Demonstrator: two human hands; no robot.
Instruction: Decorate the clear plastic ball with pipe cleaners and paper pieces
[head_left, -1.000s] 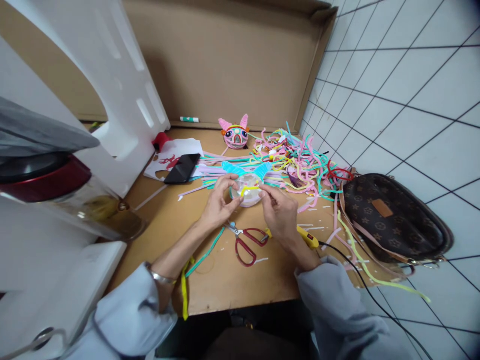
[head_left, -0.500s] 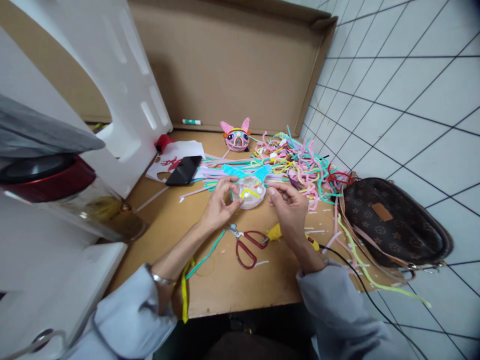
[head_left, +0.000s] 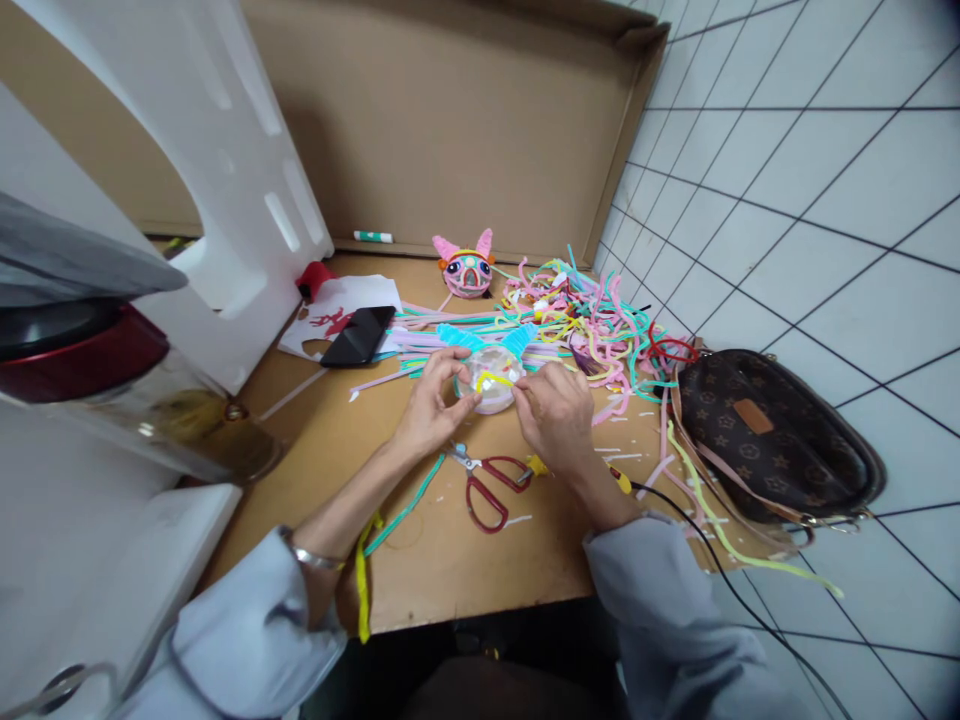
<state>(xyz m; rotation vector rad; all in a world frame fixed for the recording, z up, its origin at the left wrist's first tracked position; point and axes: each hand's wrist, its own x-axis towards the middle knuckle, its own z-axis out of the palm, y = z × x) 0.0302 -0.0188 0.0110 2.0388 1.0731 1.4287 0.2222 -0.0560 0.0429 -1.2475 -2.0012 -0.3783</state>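
A round, clear ball-like piece [head_left: 492, 393] has two blue ears and a bent yellow strip on its front. My left hand [head_left: 435, 402] grips its left edge between thumb and fingers. At the right side of the piece, my right hand [head_left: 556, 412] is pinched by the right end of the yellow strip [head_left: 493, 380]; whether it holds the strip is too small to tell. Red-handled scissors [head_left: 489, 484] lie open just below. A yellow tool [head_left: 619, 480] with a black cord lies partly under my right hand.
A finished-looking pink eared figure [head_left: 466, 274] stands at the back beside a heap of pipe cleaners [head_left: 592, 320]. A phone [head_left: 358, 337] lies on paper at the left. A brown bag [head_left: 780, 435] sits right, a glass jar [head_left: 187, 420] left.
My right hand has moved left, from beside the round piece to its front by the yellow strip. My left hand keeps its hold. The whole view has shifted slightly.
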